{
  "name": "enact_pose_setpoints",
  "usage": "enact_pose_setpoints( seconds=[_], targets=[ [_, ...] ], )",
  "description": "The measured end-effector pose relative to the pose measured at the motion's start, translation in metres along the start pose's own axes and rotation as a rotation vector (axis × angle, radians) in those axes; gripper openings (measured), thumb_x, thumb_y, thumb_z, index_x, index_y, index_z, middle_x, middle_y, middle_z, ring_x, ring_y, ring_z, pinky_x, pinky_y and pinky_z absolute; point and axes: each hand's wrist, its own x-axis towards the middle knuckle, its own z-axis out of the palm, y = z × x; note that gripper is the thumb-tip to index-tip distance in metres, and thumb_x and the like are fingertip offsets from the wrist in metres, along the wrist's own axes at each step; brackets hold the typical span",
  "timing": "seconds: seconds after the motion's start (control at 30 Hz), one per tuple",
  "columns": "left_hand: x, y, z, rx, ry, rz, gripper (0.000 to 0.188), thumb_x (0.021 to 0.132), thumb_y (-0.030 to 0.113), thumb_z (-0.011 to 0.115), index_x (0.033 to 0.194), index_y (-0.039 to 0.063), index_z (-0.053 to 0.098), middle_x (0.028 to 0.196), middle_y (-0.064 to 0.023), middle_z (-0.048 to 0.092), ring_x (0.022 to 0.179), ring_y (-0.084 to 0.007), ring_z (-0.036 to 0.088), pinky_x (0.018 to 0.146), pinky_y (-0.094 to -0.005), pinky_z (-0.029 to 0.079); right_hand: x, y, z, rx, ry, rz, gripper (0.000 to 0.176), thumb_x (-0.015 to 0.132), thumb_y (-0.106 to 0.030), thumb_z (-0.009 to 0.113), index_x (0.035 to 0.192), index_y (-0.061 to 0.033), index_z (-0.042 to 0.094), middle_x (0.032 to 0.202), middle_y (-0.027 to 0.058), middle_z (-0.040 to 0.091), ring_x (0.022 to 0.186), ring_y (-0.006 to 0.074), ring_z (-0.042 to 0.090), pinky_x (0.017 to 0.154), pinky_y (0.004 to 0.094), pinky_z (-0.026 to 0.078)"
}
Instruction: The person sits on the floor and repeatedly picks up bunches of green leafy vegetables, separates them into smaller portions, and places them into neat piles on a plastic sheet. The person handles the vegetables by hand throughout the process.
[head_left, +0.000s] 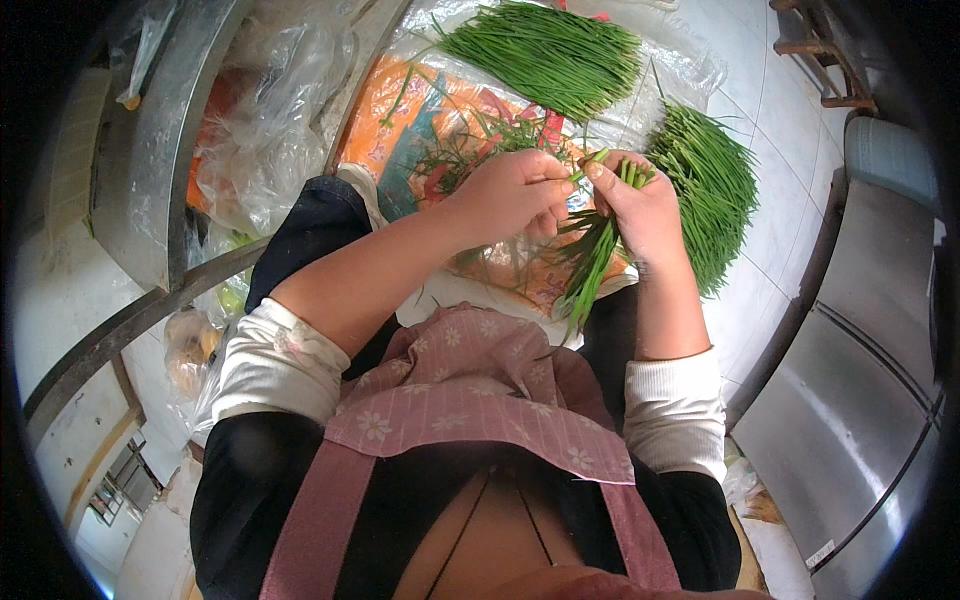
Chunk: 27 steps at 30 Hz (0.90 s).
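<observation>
My right hand (637, 202) grips a small bunch of garlic chives (592, 259). Their leaves hang down toward my lap, and the cut stem ends poke out above the fingers. Close beside it, my left hand (517, 191) pinches a green chive stem (577, 177) between thumb and fingers. Under my hands, loose trimmings (469, 150) lie on an orange printed plastic sack (390, 97). A large pile of chives (540, 56) rests on clear plastic beyond the sack. Another pile of chives (709, 195) stands right of my right hand.
At left is a metal-edged table or shelf (161, 142), with clear plastic bags (277, 142) beside it. A stainless steel cabinet (847, 360) borders the right side. Behind it are a blue-grey plastic item (892, 161) and a wooden stool (821, 49). White tiles (780, 150) cover the floor.
</observation>
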Motion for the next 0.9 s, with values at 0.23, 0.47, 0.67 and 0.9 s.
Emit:
enact_pose_setpoints(
  seconds=[0.23, 0.47, 0.67, 0.9],
  targets=[
    [-0.005, 0.004, -0.01, -0.493, -0.239, -0.118, 0.026, 0.093, 0.022, 0.048, 0.098, -0.002, 0.058, 0.073, -0.0072, 0.058, 0.058, -0.0167, 0.055, 0.05, -0.0289, 0.044, 0.002, -0.005, -0.01, -0.187, 0.041, -0.004, 0.017, 0.083, -0.017, 0.068, 0.089, -0.0016, 0.063, 0.072, -0.0032, 0.059, 0.063, 0.0061, 0.05, 0.058, 0.0236, 0.042],
    [-0.003, 0.001, -0.011, -0.52, -0.232, -0.094, 0.026, 0.093, 0.023, 0.049, 0.097, -0.001, 0.058, 0.072, -0.0064, 0.057, 0.06, -0.0171, 0.056, 0.049, -0.0296, 0.043, 0.005, 0.002, -0.003, 0.091, 0.074, 0.003, 0.025, 0.082, -0.024, 0.069, 0.093, -0.0029, 0.063, 0.07, -0.0016, 0.058, 0.057, 0.0066, 0.046, 0.052, 0.023, 0.038],
    [0.01, -0.013, -0.01, -0.196, -0.223, -0.078, 0.028, 0.09, 0.024, 0.054, 0.101, -0.002, 0.06, 0.089, -0.0086, 0.063, 0.073, -0.0168, 0.06, 0.066, -0.0275, 0.047, -0.001, 0.009, 0.007, 0.171, 0.057, 0.092, 0.02, 0.089, -0.022, 0.06, 0.083, -0.0034, 0.059, 0.059, 0.0, 0.051, 0.05, 0.0107, 0.044, 0.048, 0.0229, 0.035],
    [0.011, -0.016, -0.014, 0.148, 0.174, -0.105, 0.033, 0.089, 0.024, 0.057, 0.113, 0.001, 0.058, 0.104, -0.0067, 0.063, 0.097, -0.0141, 0.059, 0.082, -0.0277, 0.045, 0.01, 0.002, -0.187, 0.605, 0.903, -0.164, 0.039, 0.098, -0.036, 0.039, 0.093, 0.0029, 0.041, 0.079, 0.0196, 0.057, 0.069, 0.0282, 0.058, 0.062, 0.0426, 0.051]
  ],
)
